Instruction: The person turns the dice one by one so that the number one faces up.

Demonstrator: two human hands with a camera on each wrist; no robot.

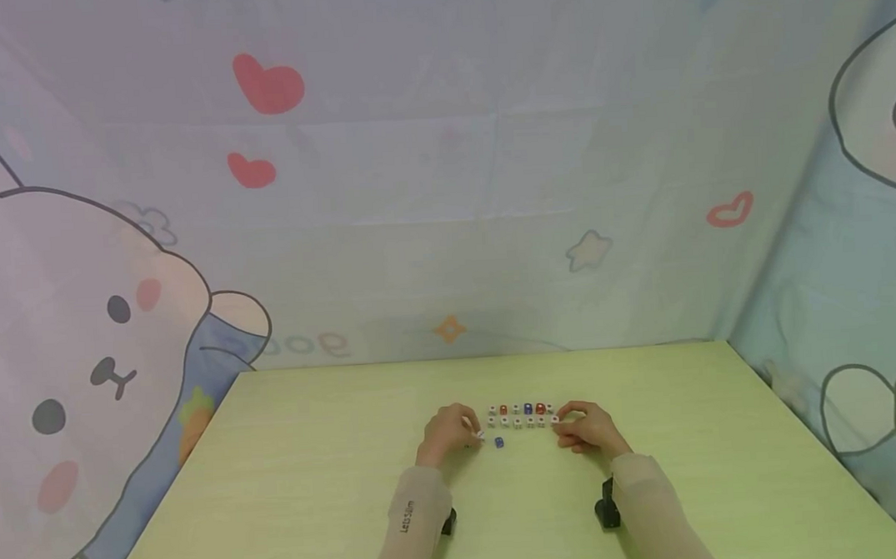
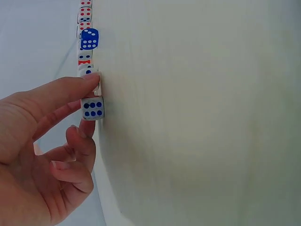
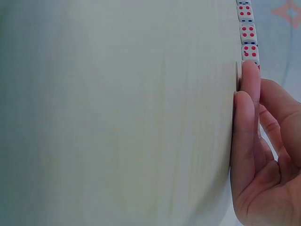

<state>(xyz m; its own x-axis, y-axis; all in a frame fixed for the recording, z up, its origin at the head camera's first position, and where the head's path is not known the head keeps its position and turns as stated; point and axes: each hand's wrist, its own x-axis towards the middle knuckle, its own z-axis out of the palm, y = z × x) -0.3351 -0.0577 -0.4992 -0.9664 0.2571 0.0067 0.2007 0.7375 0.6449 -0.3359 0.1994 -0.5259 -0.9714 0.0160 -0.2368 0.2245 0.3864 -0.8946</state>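
Observation:
My left hand (image 1: 449,429) pinches a white die (image 1: 481,436) at the left of two rows of dice. In the left wrist view this white die (image 2: 93,108) turns six blue pips to the camera, between thumb and fingers. At the right end of the front row, my right hand (image 1: 591,427) has its thumb and finger about the end white die (image 1: 555,420); its fingers partly hide that end in the right wrist view. The front row (image 1: 518,423) is of white dice. A blue die (image 1: 498,442) lies apart in front of it.
Behind the front row runs a second row with white dice, a red die (image 1: 503,410), a blue die (image 1: 528,408) and another red die (image 1: 540,408). The pale yellow table (image 1: 314,469) reaches back to a printed cloth (image 1: 444,188).

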